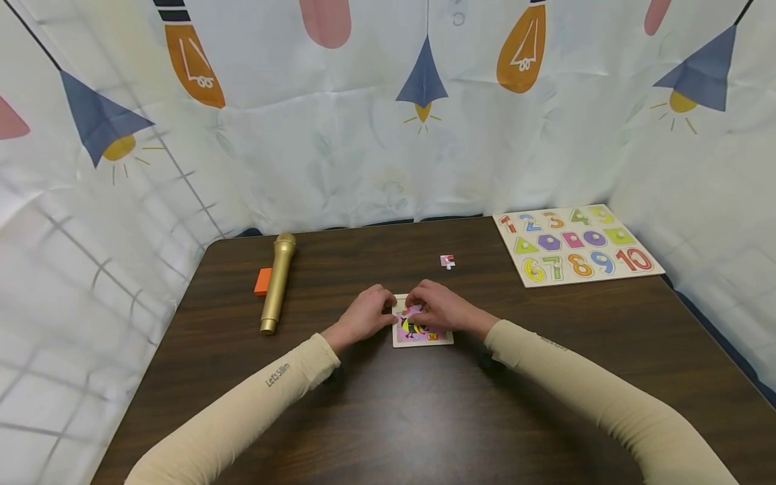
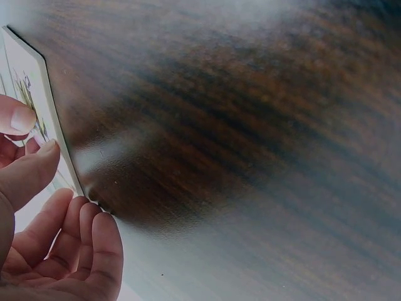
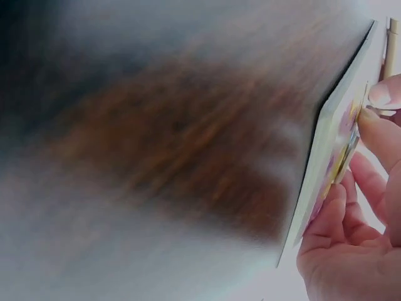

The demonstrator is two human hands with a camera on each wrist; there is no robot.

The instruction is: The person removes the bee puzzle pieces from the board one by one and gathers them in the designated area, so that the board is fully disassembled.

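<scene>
A small square jigsaw puzzle [image 1: 424,337] with a bee on a pink ground lies in a pale frame on the table. My left hand [image 1: 366,313] holds the frame at its left side; in the left wrist view the thumb [image 2: 41,166] reaches over the face and the curled fingers [image 2: 103,244] meet the edge. Over the picture's upper part, my right hand [image 1: 445,310] pinches a puzzle piece [image 3: 346,157], tilted up from the puzzle's face in the right wrist view. The fingers hide part of the bee picture.
A loose puzzle piece [image 1: 447,261] lies beyond the hands. On the left a gold microphone [image 1: 278,283] lies beside an orange block [image 1: 263,281]. A number and shape board [image 1: 515,269] sits at the back right of the dark table [image 1: 376,417], before a patterned curtain [image 1: 364,148].
</scene>
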